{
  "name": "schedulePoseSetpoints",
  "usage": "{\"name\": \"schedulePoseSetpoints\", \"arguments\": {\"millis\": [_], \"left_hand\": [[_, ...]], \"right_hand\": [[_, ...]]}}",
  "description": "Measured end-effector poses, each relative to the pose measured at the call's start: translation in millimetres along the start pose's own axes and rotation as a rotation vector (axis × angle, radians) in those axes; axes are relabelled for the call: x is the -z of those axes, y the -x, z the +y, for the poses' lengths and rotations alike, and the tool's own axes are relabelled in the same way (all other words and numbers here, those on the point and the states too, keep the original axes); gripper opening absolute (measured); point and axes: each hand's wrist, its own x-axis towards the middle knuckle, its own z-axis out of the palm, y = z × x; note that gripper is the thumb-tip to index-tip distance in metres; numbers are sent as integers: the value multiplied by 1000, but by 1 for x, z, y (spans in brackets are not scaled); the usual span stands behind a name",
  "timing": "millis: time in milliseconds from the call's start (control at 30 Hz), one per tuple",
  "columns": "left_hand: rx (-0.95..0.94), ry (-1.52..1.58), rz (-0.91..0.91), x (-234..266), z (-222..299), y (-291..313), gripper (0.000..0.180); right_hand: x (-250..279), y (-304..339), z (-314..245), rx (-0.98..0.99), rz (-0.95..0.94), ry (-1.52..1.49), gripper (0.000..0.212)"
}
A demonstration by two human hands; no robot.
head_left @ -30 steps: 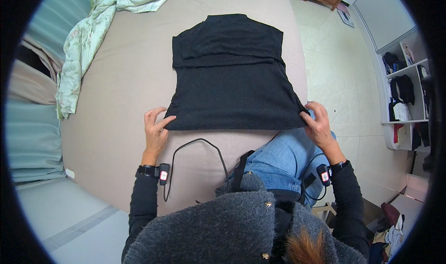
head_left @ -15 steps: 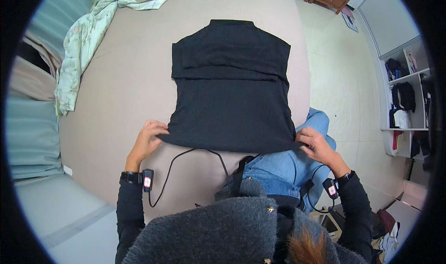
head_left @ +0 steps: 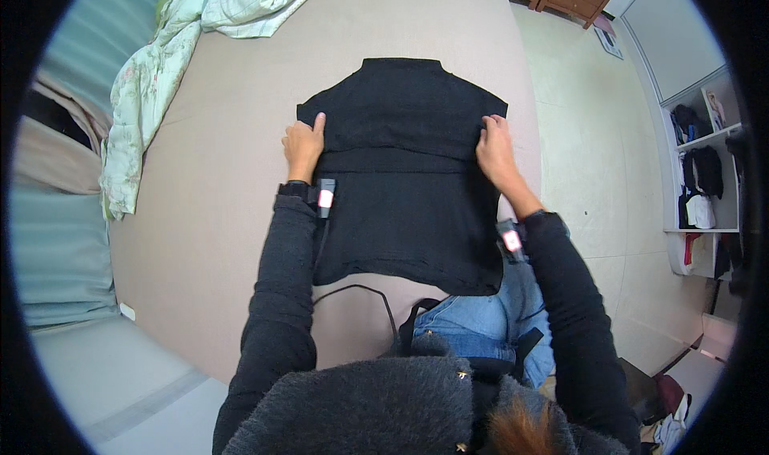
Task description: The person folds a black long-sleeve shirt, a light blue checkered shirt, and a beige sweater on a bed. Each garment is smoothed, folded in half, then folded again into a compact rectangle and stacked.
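Note:
A black high-necked top (head_left: pixel 400 215) lies spread on the bed, its neck away from me and its sleeves laid across the chest. My left hand (head_left: pixel 303 149) is at its left side edge just below the shoulder, thumb on the cloth and fingers curled by the edge. Level with it on the opposite side, my right hand (head_left: pixel 497 152) has its fingers bent onto the right edge. Both hands look closed on the cloth, though their undersides are hidden. The near hem is wavy, its right part lying against my jeans (head_left: pixel 473 317).
The beige bed sheet (head_left: pixel 200 239) surrounds the top. A floral quilt (head_left: pixel 152 94) is bunched at the far left, beside pale green curtains (head_left: pixel 64 239). To the right are the tiled floor (head_left: pixel 593 175) and shelves of clothes (head_left: pixel 705 175). A black cable (head_left: pixel 364 286) loops near the hem.
Both my hands have left the bottom corners and moved forward to the sides below the shoulders. The top has shifted slightly toward me, and its hem has become uneven.

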Motion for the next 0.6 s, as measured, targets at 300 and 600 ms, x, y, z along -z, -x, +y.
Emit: {"name": "schedulePoseSetpoints", "arguments": {"millis": [300, 600], "left_hand": [[-169, 374, 399, -25, -21, 11, 26], [-69, 14, 106, -10, -7, 7, 42]], "right_hand": [[-36, 28, 18, 31, -64, 370, 60], [-23, 11, -1, 26, -134, 397, 56]]}}
